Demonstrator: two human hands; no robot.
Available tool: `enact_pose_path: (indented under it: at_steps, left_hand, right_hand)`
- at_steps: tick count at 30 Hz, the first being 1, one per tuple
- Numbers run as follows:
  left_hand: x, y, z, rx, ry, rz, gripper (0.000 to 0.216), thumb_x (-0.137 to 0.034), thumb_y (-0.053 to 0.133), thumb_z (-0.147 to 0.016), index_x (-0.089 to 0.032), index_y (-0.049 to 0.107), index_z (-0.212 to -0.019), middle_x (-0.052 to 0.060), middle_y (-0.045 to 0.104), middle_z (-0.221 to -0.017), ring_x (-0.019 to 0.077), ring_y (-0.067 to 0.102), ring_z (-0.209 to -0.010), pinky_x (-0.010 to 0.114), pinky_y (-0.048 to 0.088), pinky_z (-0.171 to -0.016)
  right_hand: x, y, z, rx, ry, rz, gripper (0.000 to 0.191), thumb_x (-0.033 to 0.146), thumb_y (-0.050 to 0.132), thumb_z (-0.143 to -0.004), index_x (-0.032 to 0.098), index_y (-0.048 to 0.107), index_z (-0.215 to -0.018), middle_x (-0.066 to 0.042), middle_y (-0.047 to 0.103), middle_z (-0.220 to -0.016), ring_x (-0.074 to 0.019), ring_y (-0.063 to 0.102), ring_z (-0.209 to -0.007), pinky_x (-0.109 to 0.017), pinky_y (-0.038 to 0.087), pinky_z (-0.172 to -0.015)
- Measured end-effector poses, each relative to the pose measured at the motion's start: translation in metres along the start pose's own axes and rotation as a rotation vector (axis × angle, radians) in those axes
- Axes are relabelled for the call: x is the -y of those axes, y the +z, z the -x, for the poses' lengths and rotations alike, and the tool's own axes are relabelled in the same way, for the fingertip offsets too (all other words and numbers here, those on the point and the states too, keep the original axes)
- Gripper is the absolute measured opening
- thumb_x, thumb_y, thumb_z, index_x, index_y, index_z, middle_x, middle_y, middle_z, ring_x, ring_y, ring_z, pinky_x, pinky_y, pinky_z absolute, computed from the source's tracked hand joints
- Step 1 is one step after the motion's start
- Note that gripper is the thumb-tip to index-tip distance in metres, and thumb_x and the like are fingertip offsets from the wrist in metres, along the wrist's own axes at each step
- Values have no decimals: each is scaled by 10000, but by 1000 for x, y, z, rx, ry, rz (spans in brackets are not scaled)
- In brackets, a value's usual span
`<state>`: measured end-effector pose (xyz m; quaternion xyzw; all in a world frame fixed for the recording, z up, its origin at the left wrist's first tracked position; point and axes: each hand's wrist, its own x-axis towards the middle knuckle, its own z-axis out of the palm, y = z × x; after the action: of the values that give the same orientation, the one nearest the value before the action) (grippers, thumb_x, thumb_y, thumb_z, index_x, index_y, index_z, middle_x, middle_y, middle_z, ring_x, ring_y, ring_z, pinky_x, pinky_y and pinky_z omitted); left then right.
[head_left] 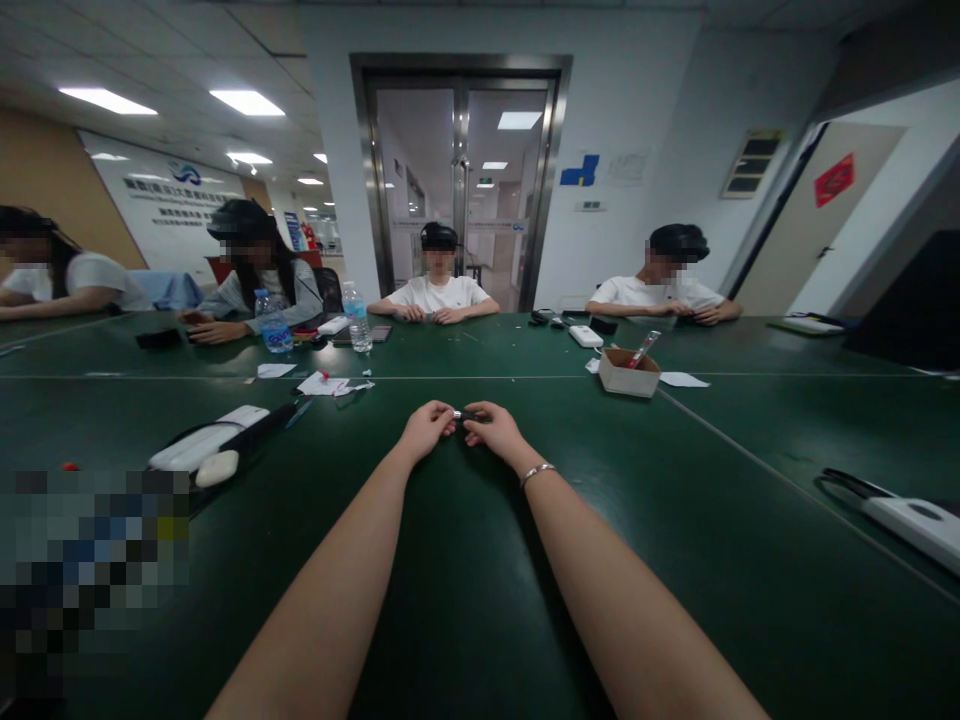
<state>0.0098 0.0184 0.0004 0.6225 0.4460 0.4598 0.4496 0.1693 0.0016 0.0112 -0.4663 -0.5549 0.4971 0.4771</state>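
Observation:
Both my arms reach forward over a dark green table (pixel 480 560). My left hand (pixel 426 428) and my right hand (pixel 491 430) meet at the middle of the table, fingers pinched together on a small dark object with a silvery end (pixel 461 414). What the object is I cannot make out. A thin bracelet (pixel 537 471) sits on my right wrist.
A small cardboard box (pixel 628 372) with a red-handled tool stands to the right, paper scraps (pixel 327 384) to the left. White devices with cables lie at left (pixel 206 445) and right (pixel 911 520). Water bottles (pixel 358 317) stand farther back. Several people sit along the far side.

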Motion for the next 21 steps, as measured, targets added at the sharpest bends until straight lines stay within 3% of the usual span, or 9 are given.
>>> enact_pose_path:
  at_steps: [7,13,21]
  left_hand:
    - [2,2,-1,-50,6,-48,152,-274,535,-843,-134,583,-879,48,631,-715,132,612,-630,252,489,-595]
    - [2,0,0,-85,31,-122,192,-327,545,-828,-142,594,-833,39,633,-689,129,603,-606,238,475,-556]
    - [-5,0,4,-105,6,-151,246,-380,539,-825,-141,596,-806,34,630,-674,123,593,-590,225,462,-537]
  right_hand:
    - [1,-11,-1,42,23,-213,210,-20,556,-809,119,616,-954,-16,599,-744,-91,653,-554,-177,581,-569]
    - [-1,-11,-2,12,61,-256,248,-43,565,-785,105,613,-977,-42,597,-835,-118,669,-593,-247,599,-660]
    - [-2,-11,-1,57,20,-278,295,-51,611,-732,132,613,-963,-4,589,-757,-125,673,-692,-263,589,-739]
